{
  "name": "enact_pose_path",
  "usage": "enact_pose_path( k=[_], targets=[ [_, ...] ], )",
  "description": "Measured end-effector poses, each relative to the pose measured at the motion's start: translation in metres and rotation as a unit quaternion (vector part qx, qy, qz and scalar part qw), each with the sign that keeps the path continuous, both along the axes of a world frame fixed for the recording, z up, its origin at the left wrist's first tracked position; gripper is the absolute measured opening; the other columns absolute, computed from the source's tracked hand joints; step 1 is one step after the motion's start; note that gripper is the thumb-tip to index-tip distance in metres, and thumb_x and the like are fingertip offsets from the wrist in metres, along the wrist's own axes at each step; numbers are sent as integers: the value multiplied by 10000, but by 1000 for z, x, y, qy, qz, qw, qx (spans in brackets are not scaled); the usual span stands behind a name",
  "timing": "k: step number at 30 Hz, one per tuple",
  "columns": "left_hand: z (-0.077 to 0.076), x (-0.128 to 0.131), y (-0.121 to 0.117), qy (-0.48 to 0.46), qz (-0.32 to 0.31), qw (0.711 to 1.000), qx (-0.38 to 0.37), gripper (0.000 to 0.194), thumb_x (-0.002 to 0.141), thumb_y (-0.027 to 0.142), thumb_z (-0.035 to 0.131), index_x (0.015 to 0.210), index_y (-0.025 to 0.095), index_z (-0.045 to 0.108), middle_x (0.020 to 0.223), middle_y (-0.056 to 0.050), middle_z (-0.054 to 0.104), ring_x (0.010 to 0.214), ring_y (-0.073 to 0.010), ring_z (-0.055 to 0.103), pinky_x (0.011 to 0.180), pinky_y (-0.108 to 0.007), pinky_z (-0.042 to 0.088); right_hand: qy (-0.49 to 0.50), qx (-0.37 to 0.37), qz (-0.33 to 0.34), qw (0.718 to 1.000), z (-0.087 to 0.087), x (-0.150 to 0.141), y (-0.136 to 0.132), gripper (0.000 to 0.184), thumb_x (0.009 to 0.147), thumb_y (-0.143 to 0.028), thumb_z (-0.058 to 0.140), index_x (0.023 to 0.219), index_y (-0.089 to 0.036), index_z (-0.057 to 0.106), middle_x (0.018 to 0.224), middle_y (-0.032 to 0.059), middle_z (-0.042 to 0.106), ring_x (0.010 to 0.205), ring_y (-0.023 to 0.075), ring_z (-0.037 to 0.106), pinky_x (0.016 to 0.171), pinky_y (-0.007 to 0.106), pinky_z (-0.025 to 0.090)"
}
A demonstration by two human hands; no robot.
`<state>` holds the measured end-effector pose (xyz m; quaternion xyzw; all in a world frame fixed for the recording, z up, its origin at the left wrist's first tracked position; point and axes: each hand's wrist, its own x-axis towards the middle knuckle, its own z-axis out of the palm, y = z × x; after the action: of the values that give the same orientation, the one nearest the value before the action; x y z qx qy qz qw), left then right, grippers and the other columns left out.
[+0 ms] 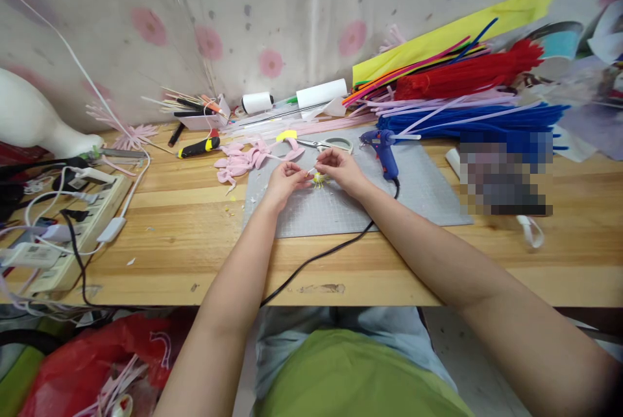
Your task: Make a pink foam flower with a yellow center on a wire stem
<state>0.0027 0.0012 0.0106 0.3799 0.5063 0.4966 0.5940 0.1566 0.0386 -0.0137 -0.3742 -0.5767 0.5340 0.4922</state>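
Counted on the grey cutting mat [428, 193]: one blue glue gun [385, 154] and, at the far edge, one pair of scissors [343, 142]. Farther left, one yellow-and-black tool [198, 147] and one power strip [109, 209]. Behind, one red bundle [472, 70] and one blue bundle [487, 121] of fuzzy stems. Markings on a white adapter [32, 255] too small to read. Between the hands, just below the fingertips, one small yellow spiky piece [318, 179]. In the left hand's [288, 181] pinch, a thin white strip [312, 172]; at the right hand [339, 169], bent fingers just beside, cannot tell whether gripping.

A white rounded form [39, 112] sits at the far left, beyond a cream power strip [108, 202] loaded with plugs [36, 255]. A red plastic bag [97, 353] lies near left; a flower-print backdrop [292, 8] spans the far side.
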Motion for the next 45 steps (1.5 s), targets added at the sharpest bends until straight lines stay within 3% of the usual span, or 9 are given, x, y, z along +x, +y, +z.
enact_pose_path(
  k=[3,7,12,17,24,27,31,38,45],
  targets=[
    [-3,2,0,13,8,1000,25,291,677,146,735,754,153,455,622,26,617,690,-153,690,712,-327,565,10,3,7,1000,-2,1,1,275,590,-286,726,776,-206,540,717,-26,569,633,104,522,652,286,454],
    [-2,4,-1,-14,5,1000,1,263,712,159,712,810,150,468,667,11,642,674,-146,686,733,-355,564,16,5,5,1000,-4,1,1,274,597,-289,729,777,-210,539,720,-25,577,646,109,536,670,294,463],
    [3,2,-2,-50,-6,999,-18,327,659,51,725,880,127,496,689,-19,669,678,-137,680,789,-366,552,11,10,-9,1000,-5,1,1,271,610,-291,724,783,-211,532,728,-23,585,663,115,548,693,306,472],
    [3,0,-2,-24,8,999,-21,275,662,63,716,852,122,526,676,-18,663,653,-130,665,706,-322,557,-6,10,1,1000,-4,3,1,269,619,-286,714,802,-214,530,752,-12,604,702,132,575,723,326,488],
    [-1,3,-1,27,21,999,42,278,633,137,731,820,147,525,675,22,611,634,-113,639,554,-228,526,9,7,43,999,3,5,-5,363,583,-265,730,883,-216,531,881,22,646,812,157,609,773,338,488],
    [-4,9,-1,64,30,995,74,273,633,149,719,807,161,508,681,31,597,602,-94,613,507,-194,500,4,-18,59,998,5,3,-9,384,583,-278,739,900,-209,534,830,13,643,770,148,607,734,319,485],
    [-6,13,-1,91,38,992,84,312,619,191,735,804,175,485,696,30,595,615,-104,617,506,-198,495,5,-31,42,999,4,1,-8,339,578,-272,730,847,-200,538,700,-27,594,643,114,568,652,280,467],
    [-1,10,-4,50,48,995,77,295,622,228,727,779,172,484,674,26,583,637,-128,624,525,-238,517,-14,-28,28,999,4,6,-3,346,585,-254,715,872,-209,527,680,-36,600,592,103,546,563,245,429],
    [2,4,-5,21,50,996,64,198,644,214,689,734,160,521,677,27,572,607,-104,593,516,-235,522,-82,-2,-24,996,0,28,12,279,590,-230,716,801,-207,535,626,-47,563,593,109,541,594,267,457]
  ],
)
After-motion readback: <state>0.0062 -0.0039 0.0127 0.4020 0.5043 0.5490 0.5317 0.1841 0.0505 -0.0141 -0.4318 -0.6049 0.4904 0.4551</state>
